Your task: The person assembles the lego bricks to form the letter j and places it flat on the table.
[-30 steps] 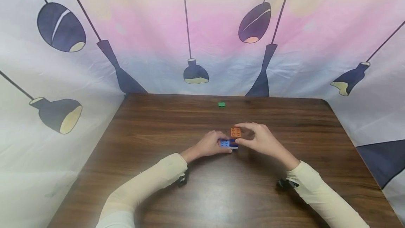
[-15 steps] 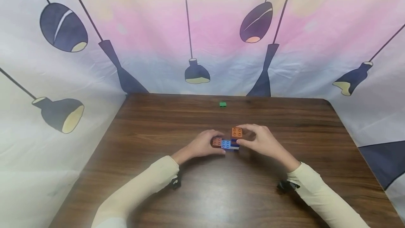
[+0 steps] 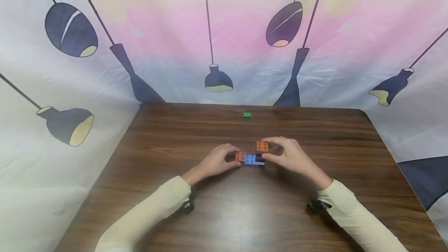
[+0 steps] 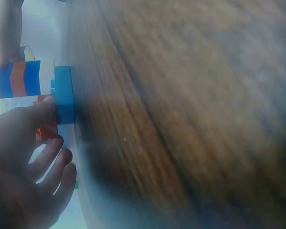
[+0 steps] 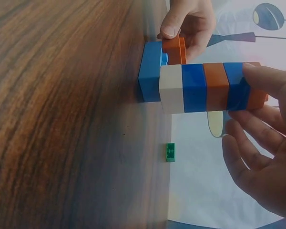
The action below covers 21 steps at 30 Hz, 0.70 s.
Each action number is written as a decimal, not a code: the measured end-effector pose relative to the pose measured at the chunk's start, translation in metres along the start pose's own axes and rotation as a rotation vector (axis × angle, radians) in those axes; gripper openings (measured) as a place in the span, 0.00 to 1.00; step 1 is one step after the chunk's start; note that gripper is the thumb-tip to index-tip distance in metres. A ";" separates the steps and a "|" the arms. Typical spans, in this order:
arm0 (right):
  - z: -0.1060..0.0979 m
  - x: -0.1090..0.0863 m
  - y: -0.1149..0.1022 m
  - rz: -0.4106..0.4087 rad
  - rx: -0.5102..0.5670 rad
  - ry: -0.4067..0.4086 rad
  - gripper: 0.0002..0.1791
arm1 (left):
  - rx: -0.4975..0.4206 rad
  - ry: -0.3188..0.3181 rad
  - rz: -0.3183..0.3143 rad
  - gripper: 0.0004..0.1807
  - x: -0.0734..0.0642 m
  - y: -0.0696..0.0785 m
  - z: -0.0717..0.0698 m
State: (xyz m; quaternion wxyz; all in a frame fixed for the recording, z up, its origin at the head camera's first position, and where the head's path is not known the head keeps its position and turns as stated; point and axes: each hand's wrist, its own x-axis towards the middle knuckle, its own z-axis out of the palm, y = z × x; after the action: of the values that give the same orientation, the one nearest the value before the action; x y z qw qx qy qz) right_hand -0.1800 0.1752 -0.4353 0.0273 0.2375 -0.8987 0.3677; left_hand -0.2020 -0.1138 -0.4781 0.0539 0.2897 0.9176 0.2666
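Observation:
A long blue toy brick [image 5: 150, 71] lies on the table, its studs showing in the middle. On its left end sits an orange brick [image 3: 240, 156], which my left hand [image 3: 218, 161] pinches between thumb and fingers. At the right end rises a tower of bricks: a white brick [image 5: 171, 88] at the bottom, then blue, orange, blue and an orange top brick [image 3: 262, 146]. My right hand [image 3: 288, 154] grips the top of this tower, thumb on the near side and fingers on the far side. The right wrist view shows its lower fingers hanging loose below the tower.
A small green brick [image 3: 247, 115] lies near the back edge of the brown wooden table [image 3: 224, 213]. Behind the table hangs a cloth [image 3: 168, 49] printed with dark lamps.
My left hand has slid left, from around the middle of the bricks to the left orange brick, uncovering it and the blue studs. My right hand has kept its hold on the tower.

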 end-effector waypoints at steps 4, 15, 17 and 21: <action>0.000 0.001 0.000 -0.015 -0.014 0.014 0.28 | 0.003 -0.008 0.019 0.25 0.001 -0.002 -0.001; 0.000 0.010 0.005 0.001 0.009 0.042 0.28 | -0.067 -0.041 0.016 0.25 0.009 -0.007 -0.005; 0.000 0.012 0.006 0.008 0.015 0.043 0.28 | -0.076 -0.047 0.009 0.25 0.010 -0.008 -0.006; 0.000 0.017 0.009 0.021 0.011 0.060 0.27 | -0.106 -0.059 0.002 0.25 0.013 -0.009 -0.008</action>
State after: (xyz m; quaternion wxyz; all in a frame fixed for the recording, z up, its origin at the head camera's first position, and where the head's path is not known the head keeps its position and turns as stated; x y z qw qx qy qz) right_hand -0.1994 0.1738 -0.4374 0.0492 0.2168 -0.8980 0.3798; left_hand -0.2189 -0.1163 -0.4749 0.0962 0.2950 0.9000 0.3063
